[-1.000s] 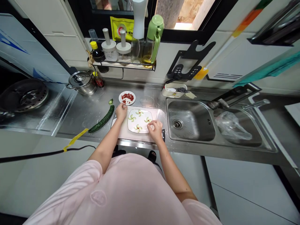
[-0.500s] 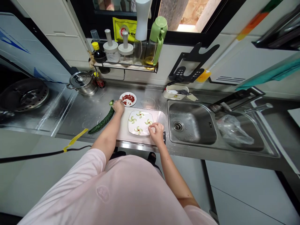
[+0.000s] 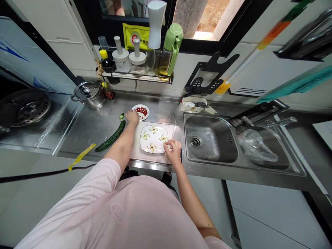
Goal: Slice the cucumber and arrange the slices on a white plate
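My left hand (image 3: pixel 132 117) is at the lower left edge of a small white plate (image 3: pixel 145 117) of red pieces (image 3: pixel 141 111); its fingers bend down and what they hold, if anything, is hidden. Left of it lie a long dark green cucumber (image 3: pixel 111 138) and a cut green end piece (image 3: pixel 121 116). A squarish white plate (image 3: pixel 158 141) bears several pinwheels of green slices, some with red centres, on a pale pink board (image 3: pixel 136 152). At that plate's right edge, my right hand (image 3: pixel 173 150) has thumb and index finger pinched together; anything between them is too small to make out.
To the right is a steel sink (image 3: pixel 211 138), with a clear plastic bag (image 3: pixel 256 145) in the second basin. A lidded pot (image 3: pixel 89 95) stands back left. Above the counter hangs a rack (image 3: pixel 140 76) of bottles and jars.
My left hand has shifted slightly right, away from the green end piece and closer to the plate of red pieces. My right hand stays by the squarish plate. The view has shifted slightly.
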`<state>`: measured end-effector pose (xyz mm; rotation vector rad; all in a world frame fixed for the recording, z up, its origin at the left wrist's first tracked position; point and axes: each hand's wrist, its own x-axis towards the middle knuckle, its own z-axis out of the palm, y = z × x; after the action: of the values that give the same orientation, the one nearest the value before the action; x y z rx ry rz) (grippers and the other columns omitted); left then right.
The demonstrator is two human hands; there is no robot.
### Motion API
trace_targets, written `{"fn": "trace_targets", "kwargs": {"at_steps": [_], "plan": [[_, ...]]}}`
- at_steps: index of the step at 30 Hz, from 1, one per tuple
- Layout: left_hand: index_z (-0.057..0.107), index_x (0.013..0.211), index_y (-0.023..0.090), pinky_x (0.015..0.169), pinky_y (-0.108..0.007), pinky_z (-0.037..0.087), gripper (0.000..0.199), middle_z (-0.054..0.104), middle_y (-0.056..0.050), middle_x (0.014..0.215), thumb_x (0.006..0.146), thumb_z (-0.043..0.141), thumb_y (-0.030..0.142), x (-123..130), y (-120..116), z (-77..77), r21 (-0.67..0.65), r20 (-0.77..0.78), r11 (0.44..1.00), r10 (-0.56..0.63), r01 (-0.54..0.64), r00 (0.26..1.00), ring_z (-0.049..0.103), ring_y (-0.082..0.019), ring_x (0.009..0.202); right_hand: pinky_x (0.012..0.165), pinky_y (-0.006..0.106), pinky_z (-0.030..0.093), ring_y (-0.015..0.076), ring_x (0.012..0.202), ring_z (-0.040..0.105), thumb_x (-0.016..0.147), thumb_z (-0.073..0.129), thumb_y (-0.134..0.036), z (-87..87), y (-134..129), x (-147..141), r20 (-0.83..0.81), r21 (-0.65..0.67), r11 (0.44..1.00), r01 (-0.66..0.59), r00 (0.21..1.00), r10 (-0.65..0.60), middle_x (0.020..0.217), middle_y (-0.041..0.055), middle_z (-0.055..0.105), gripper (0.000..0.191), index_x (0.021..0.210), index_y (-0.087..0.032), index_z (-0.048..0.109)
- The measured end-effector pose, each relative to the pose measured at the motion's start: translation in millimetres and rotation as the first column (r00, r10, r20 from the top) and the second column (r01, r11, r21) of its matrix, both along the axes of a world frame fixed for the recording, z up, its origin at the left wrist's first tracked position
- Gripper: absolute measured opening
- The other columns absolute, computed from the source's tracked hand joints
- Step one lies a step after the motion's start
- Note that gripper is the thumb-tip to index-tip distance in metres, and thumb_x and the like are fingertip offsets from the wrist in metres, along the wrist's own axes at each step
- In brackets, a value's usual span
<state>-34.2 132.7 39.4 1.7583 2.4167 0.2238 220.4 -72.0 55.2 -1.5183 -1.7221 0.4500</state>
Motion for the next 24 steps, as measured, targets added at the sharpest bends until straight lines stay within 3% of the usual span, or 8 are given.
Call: {"fn": "trace_targets", "kwargs": {"at_steps": [8, 18, 24], "plan": [[0.067, 0.097, 0.015, 0.09, -0.044, 0.028, 0.028, 0.056, -0.018, 0.112, 0.082, 0.048, 0.03, 3.5, 10.3, -3.3, -0.016, -0.048, 1.0, -0.01, 0.009, 0.999, 0.043, -0.03, 0.108, 0.093, 0.042, 0.032, 0.0219, 0.097, 0.048, 0.083, 0.054, -0.028, 5.0, -3.3, 3.0, 0.002, -0.007, 1.0, 0.015, 1.0, -0.015, 0.092, 0.0045, 0.056, 0.009, 0.079, -0.022, 0.06], [0.065, 0.1, 0.015, 0.092, -0.046, 0.027, 0.027, 0.055, -0.019, 0.113, 0.082, 0.048, 0.026, 2.3, 12.3, -3.9, -0.039, 0.02, 0.999, -0.033, 0.034, 0.999, 0.039, -0.032, 0.113, 0.095, 0.043, 0.031, 0.0213, 0.095, 0.049, 0.084, 0.053, -0.028, 6.4, -3.0, 6.3, 0.017, -0.003, 1.0, 0.012, 1.0, -0.011, 0.091, 0.0041, 0.056, 0.009, 0.079, -0.023, 0.059], [0.066, 0.089, 0.018, 0.093, -0.043, 0.031, 0.019, 0.059, -0.016, 0.107, 0.081, 0.05, 0.026, 1.8, 10.2, -2.4, 0.084, 0.105, 0.996, -0.013, 0.004, 0.994, 0.045, -0.03, 0.111, 0.094, 0.042, 0.031, 0.0208, 0.094, 0.049, 0.084, 0.054, -0.027, 7.9, -3.2, 5.5, 0.01, 0.003, 1.0, 0.018, 1.0, -0.018, 0.091, 0.0036, 0.057, 0.009, 0.078, -0.022, 0.059]]}}
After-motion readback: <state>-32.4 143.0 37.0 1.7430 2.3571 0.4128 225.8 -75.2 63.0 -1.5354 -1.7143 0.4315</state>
